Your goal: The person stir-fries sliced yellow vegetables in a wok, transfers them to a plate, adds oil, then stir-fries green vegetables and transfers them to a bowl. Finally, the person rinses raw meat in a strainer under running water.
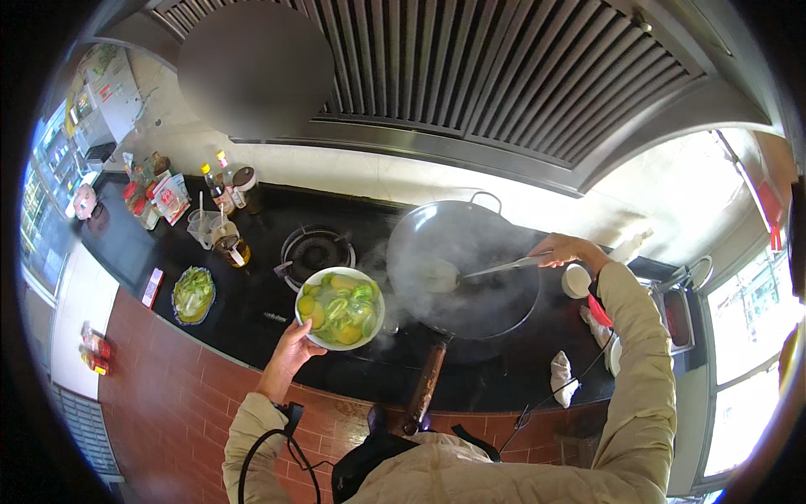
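Note:
My left hand grips the rim of a white bowl, held out over the black counter just left of the wok. Green and yellow vegetable slices in liquid fill the bowl. With my right hand I hold the handle of a metal ladle. Its head dips into the large steel wok, where steam blurs what lies inside. The wok's wooden handle points back toward my body.
An unlit gas burner sits behind the bowl. Further left are a plate of chopped greens, a phone, a glass oil jug and sauce bottles. A white cup and a folded cloth lie right. The range hood overhangs.

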{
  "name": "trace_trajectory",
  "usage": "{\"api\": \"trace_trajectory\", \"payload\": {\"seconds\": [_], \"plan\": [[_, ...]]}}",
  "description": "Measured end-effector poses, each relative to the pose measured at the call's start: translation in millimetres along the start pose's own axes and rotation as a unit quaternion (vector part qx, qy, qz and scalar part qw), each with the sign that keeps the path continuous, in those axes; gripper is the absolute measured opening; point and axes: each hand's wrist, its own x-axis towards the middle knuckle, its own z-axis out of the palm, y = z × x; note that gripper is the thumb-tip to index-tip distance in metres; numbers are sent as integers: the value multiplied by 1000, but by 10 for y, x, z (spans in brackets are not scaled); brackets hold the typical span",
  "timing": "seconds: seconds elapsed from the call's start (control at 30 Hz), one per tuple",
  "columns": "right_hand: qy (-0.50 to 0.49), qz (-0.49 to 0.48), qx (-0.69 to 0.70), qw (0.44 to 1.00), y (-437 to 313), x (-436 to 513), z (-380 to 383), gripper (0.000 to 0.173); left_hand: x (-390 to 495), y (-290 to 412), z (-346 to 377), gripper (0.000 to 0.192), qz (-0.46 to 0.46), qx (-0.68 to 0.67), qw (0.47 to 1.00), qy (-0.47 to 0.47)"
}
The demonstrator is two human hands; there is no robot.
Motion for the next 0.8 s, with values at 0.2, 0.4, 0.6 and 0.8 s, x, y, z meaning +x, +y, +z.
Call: {"api": "trace_trajectory", "payload": {"seconds": [0.2, 0.4, 0.6, 0.8], "plan": [[30, -52, 28, 998, -325, 47, 78, 38, 304, -52, -81, 42, -15, -1, 1000, 4], [56, -33, 38, 997, -693, -137, 76, 39, 684, 55, -231, 41, -36, 31, 999, -15], [95, -90, 25, 991, -1295, -521, 74, 39, 894, 117, -363, 36, -55, 30, 998, -29], [154, -189, -104, 964, -2172, -838, 495, 37, 818, 171, -410, 38, -57, 27, 997, -51]]}}
